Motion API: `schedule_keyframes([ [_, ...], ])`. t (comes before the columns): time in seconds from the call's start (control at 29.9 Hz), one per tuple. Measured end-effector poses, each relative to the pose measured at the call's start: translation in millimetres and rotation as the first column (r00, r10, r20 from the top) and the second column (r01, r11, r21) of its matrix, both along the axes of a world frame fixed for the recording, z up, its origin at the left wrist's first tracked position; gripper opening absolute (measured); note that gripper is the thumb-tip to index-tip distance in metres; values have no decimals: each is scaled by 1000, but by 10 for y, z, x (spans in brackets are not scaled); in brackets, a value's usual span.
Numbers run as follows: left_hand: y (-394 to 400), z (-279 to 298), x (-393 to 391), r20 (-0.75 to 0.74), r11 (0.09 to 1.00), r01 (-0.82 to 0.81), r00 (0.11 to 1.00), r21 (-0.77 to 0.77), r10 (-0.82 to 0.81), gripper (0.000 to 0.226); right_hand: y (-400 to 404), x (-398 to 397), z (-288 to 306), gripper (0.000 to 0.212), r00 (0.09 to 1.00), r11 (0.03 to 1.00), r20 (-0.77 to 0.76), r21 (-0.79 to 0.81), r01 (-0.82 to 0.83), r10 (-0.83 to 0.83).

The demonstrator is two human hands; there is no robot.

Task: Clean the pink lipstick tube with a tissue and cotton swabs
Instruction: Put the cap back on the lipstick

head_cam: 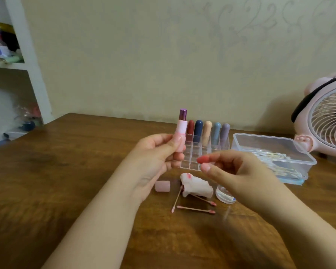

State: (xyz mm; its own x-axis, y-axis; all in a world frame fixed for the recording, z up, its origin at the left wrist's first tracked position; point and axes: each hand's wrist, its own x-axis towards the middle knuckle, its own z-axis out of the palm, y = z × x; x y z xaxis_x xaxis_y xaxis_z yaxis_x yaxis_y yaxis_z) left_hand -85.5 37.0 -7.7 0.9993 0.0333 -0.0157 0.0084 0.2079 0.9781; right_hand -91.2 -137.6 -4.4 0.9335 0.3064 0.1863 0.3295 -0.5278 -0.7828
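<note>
Pale patterned wallpaper backs a brown wooden table [66, 171]. Above it the left hand [155, 152] holds the pink lipstick tube [181, 131] upright, thumb and fingers curled round its lower part, the purple metallic inner sleeve showing on top. Just beside it, the right hand [239, 171] has thumb and forefinger nearly meeting; the forefinger tip is smeared red, and I cannot tell whether it pinches anything. Below the hands lie the pink cap [162, 186], a stained crumpled tissue [196, 184] and three used cotton swabs [195, 209]. Behind stands a clear organiser [190, 158] with five coloured lipsticks [208, 131], then a lidded box of swabs [270, 150] and a pink fan [328, 121].
</note>
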Motion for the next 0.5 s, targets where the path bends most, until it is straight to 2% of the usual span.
schedule_keyframes([
  [0.07,52,-8,14,-14,997,-31,999,-67,30,14,139,26,-69,15,998,981,52,-192,-27,38],
  [0.17,72,-25,22,-23,993,-26,999,-111,23,17,366,88,-182,26,968,892,194,-448,-58,160],
  [0.33,76,-40,28,-21,986,-26,1000,-168,22,19,667,228,-356,24,915,849,287,-520,-99,283],
  [0.44,83,-47,41,-16,984,-19,1000,-176,16,22,733,342,-426,21,937,816,226,-569,-96,268],
  [0.5,82,-49,48,-7,986,-7,1000,-169,6,30,726,379,-474,20,948,837,182,-532,-127,260],
])
